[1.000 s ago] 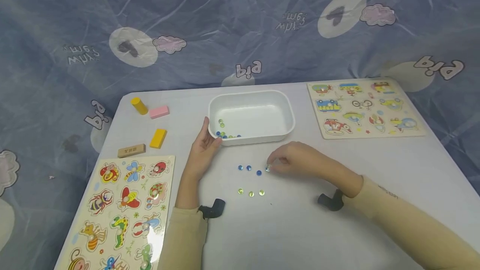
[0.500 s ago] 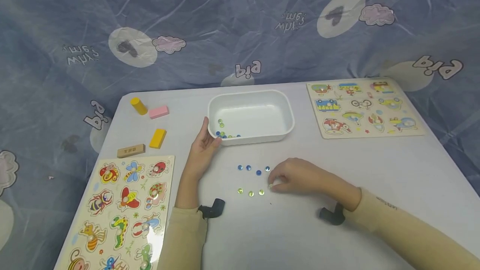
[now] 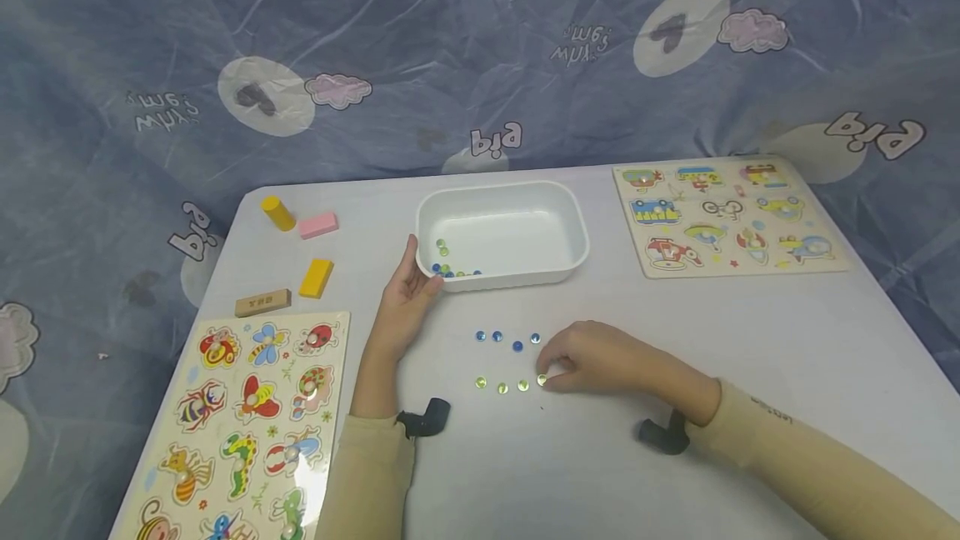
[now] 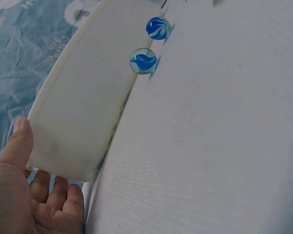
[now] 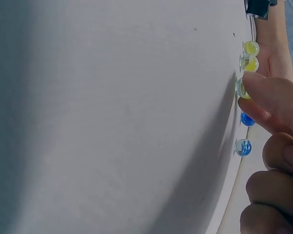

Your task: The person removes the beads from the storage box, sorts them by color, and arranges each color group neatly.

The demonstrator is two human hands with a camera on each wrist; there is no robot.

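Observation:
My left hand (image 3: 402, 311) grips the left front corner of a white tray (image 3: 510, 281), thumb at its front rim and fingers round its side. Small blue and yellow-green marbles lie in the tray's near left corner. On the table before it, several blue marbles (image 3: 517, 347) form an uneven row, with a row of yellow-green marbles (image 3: 502, 388) nearer me. My right hand (image 3: 600, 359) is at the right end of the nearer row; thumb and forefinger pinch a yellow-green marble (image 5: 240, 88) on the table. The right wrist view shows its other fingers curled.
An insect puzzle board (image 3: 255, 432) lies at the left, a vehicle puzzle board (image 3: 727, 219) at the back right. Left of the tray are a yellow cylinder (image 3: 278, 212), a pink block (image 3: 318, 225), a yellow block (image 3: 317, 277) and a wooden block (image 3: 262, 302).
My right hand let go of a blue marble at the right of the farther row, then moved toward me and brought a yellow-green marble to the nearer row's end. My left hand stays put.

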